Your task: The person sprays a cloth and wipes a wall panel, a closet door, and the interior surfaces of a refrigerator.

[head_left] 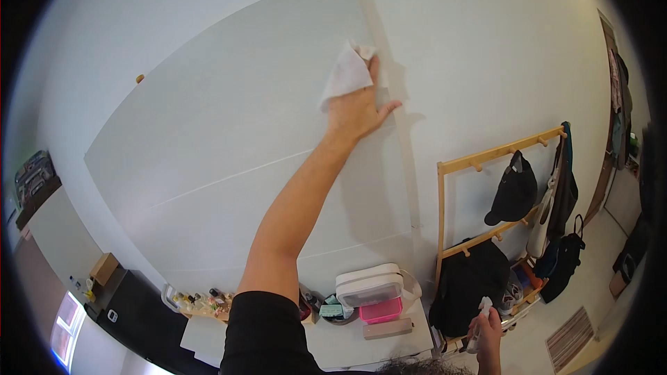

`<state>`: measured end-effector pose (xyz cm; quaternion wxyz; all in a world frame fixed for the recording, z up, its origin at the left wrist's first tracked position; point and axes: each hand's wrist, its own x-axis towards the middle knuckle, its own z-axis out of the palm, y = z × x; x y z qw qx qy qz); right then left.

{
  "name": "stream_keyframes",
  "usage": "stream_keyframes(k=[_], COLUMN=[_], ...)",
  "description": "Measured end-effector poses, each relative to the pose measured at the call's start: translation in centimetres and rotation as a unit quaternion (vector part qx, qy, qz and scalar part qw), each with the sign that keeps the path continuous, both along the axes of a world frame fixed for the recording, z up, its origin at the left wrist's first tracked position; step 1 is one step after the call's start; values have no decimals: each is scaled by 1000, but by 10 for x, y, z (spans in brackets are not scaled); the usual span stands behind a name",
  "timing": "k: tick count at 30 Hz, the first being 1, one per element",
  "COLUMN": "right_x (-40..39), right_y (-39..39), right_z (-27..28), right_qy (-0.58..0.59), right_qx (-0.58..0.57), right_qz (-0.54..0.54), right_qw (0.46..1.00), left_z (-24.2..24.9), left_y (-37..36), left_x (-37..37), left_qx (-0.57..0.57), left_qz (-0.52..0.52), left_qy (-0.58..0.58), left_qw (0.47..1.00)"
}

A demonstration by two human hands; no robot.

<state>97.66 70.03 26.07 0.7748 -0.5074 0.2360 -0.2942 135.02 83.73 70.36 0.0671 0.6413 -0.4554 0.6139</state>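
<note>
My left hand (358, 112) is raised against a large pale wall panel (229, 104), near its right edge. Under its fingers is a white cloth (345, 78), pressed to the surface, with one loose corner hanging down to the left. The thumb sticks out to the right, apart from the cloth. Low on the right, my right hand (490, 333) is closed around a small clear bottle with a white top (479, 323), which looks like a spray bottle.
Below the panel, a white cabinet (208, 337) carries small bottles (201, 300), a white bag (368, 281) and a pink box (381, 310). To the right stands a wooden rack (440, 215) with a black cap (514, 191) and bags. A striped mat (570, 339) lies on the floor.
</note>
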Motion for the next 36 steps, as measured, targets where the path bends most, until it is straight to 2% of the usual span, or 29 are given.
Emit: stream_keyframes(k=[5,8,12,14,18,21,24,27,31,33,36], right_x=[15,21,27,29,34,35,51,59,66,69,74], right_y=[5,9,16,19,26,32,41,51,64,64,69], right_z=[9,8,12,13,15,23,20,20,19,11,7], right_qy=[-10,-10,-3,-4,-12,4,-21,-47,-21,-11,-11], right_qx=[6,10,8,3,-4,-44,-6,2,16,-2,-2], right_qz=[37,48,54,53,56,102,67,63,41,54,58], right_qw=[999,999,999,999,998,994,997,997,999,998,998], left_z=[-34,-55,-71,-62,-16,44,102,146,168,163,149], left_y=[17,29,47,53,64,73,86,113,140,144,144], left_x=[-20,-19,1,6,7,16,39,38,48,51,51], left_qx=[59,170,199,238,201,101,1,-37,-64,-87,-83], left_qz=[-1,-15,-10,-18,-1,46,48,84,84,118,104], left_qy=[72,105,84,122,147,28,-49,-11,8,-106,-101], left_qw=[996,980,976,964,968,993,998,996,994,984,986])
